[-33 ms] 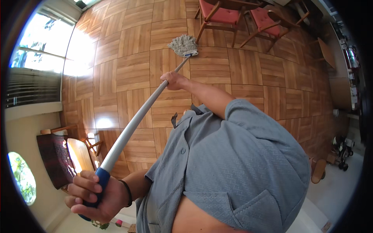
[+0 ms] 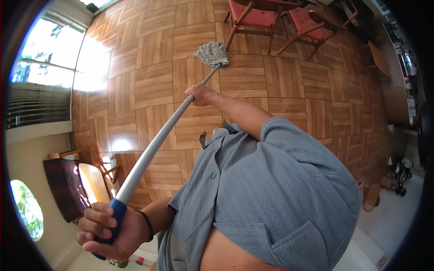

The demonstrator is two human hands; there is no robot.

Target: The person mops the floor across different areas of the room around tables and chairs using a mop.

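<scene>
A string mop with a grey-white head (image 2: 211,53) rests on the wooden floor, close to a chair leg. Its pale grey pole (image 2: 153,147) slants from there toward me at the lower left. My left hand (image 2: 110,230), with a dark band at the wrist, is closed around the blue grip (image 2: 118,210) at the pole's upper end. Farther down the pole, my right hand (image 2: 202,95) wraps around it, a short way above the mop head. A small blue joint links the pole and the strings.
Two wooden chairs with red seats (image 2: 258,16) stand at the far right of the mop. To the left are a bright window (image 2: 43,49) and a wooden chair (image 2: 106,169) beside a dark patterned cloth (image 2: 65,189). A dark wheeled object (image 2: 398,175) sits at the right.
</scene>
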